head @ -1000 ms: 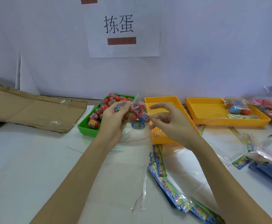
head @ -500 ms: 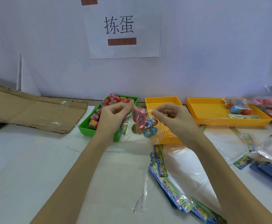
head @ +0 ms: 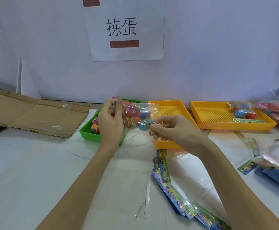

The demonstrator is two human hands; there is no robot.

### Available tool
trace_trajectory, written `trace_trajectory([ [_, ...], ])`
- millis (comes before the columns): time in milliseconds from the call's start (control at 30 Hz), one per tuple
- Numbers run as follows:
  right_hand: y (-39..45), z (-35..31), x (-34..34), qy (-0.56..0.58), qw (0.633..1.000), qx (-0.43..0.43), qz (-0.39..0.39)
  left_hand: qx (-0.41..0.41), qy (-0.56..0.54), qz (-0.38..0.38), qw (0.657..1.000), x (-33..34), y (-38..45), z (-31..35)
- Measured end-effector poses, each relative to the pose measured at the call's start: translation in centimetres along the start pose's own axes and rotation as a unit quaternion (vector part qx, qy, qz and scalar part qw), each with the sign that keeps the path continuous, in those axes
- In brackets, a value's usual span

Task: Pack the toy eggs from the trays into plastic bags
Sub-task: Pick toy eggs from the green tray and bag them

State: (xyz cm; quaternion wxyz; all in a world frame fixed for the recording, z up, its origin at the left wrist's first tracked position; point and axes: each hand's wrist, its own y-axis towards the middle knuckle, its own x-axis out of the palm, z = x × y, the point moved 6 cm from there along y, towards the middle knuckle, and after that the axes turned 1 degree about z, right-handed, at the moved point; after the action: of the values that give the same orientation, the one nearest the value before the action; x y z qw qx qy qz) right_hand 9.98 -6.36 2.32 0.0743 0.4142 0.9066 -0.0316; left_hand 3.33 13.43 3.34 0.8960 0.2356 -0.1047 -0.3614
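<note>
The scene is evenly and brightly lit. Glare is seen on the plastic bags [head: 193,171]. Straight lines are bent near the edges; slight softness is noted throughout.

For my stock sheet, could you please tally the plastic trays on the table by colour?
Green tray, with toy eggs in it: 1
Yellow trays, middle and right: 2
Total: 3 trays

On the wall ahead of me hangs a white paper sign [head: 125,29] printed with the black characters 拣蛋; the labels on the toy eggs [head: 136,117] are too small to read
</note>
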Motion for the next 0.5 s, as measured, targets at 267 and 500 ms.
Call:
trace_trajectory([
  [267,-0.3,-0.5,0.0,-0.024,0.999,-0.022,-0.042,0.034,0.038,-0.049,0.997,0.1,0.3,1.1],
  [500,-0.4,-1.1,0.9,0.031,0.997,-0.055,-0.039,-0.018,-0.034,-0.074,0.997,0.4,0.1,1.0],
])
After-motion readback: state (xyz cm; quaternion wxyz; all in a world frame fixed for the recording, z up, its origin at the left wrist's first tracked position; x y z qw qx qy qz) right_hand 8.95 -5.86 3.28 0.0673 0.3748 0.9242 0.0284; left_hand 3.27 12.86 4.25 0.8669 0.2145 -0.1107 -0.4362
